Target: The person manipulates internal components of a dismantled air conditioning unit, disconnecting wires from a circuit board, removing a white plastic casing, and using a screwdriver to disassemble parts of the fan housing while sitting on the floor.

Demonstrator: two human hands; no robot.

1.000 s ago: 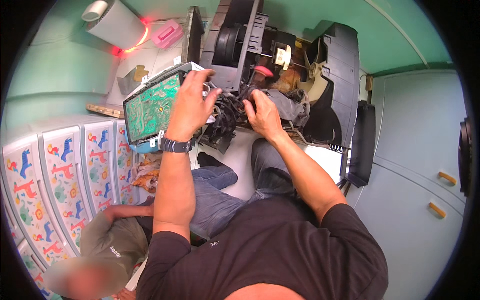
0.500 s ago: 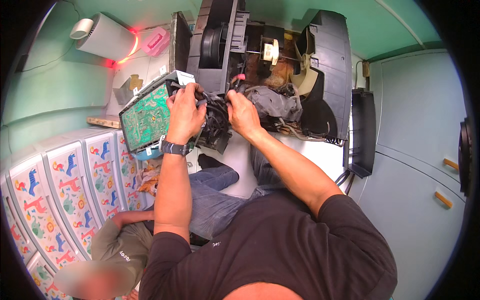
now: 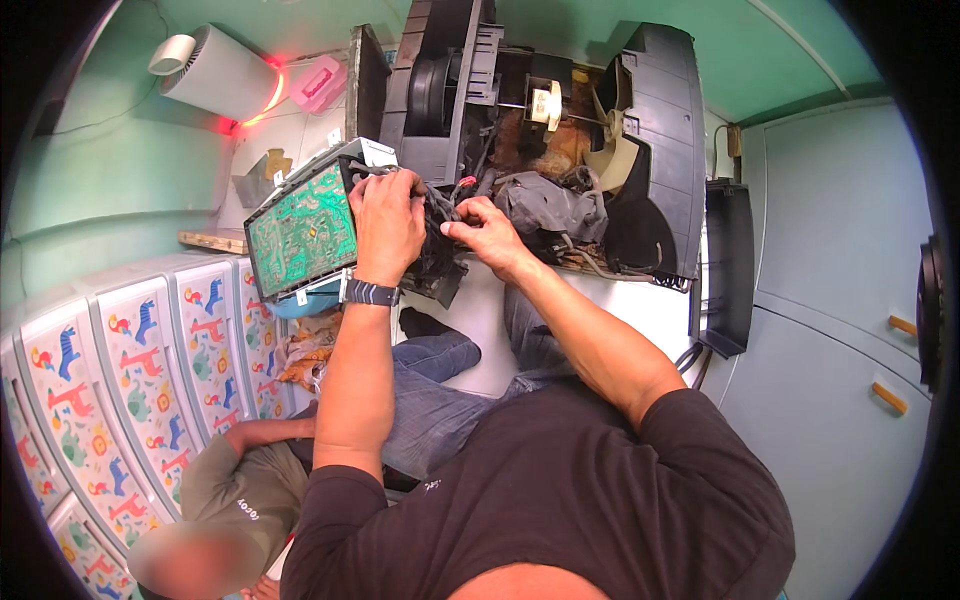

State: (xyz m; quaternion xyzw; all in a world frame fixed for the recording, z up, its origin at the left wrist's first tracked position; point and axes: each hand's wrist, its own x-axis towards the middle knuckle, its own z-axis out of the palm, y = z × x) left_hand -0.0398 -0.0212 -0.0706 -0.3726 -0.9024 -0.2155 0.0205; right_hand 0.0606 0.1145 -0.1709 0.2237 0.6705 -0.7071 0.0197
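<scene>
A green circuit board (image 3: 305,232) in a metal-edged black frame leans to the left of a bundle of black wires (image 3: 437,215). My left hand (image 3: 388,228), with a dark-strapped watch (image 3: 370,292) on its wrist, is closed on the wires at the board's right edge; its fingertips are partly hidden. On the bundle's other side, my right hand (image 3: 490,240) has curled fingers and its thumb against the black wires. A small red piece (image 3: 467,181) shows among the wires just above that hand.
Behind stands an opened dark machine housing (image 3: 660,150) with a white motor (image 3: 545,105) on a shaft. Drawers with animal pictures (image 3: 150,350) line the left, where another person (image 3: 245,485) sits low. A grey cabinet (image 3: 830,250) stands right. A white cylindrical device (image 3: 220,80) glows red.
My right hand's thumb and forefinger have spread and shifted a little lower along the wires. The red piece sits lower. My left hand stays at the wires; the view has shifted slightly.
</scene>
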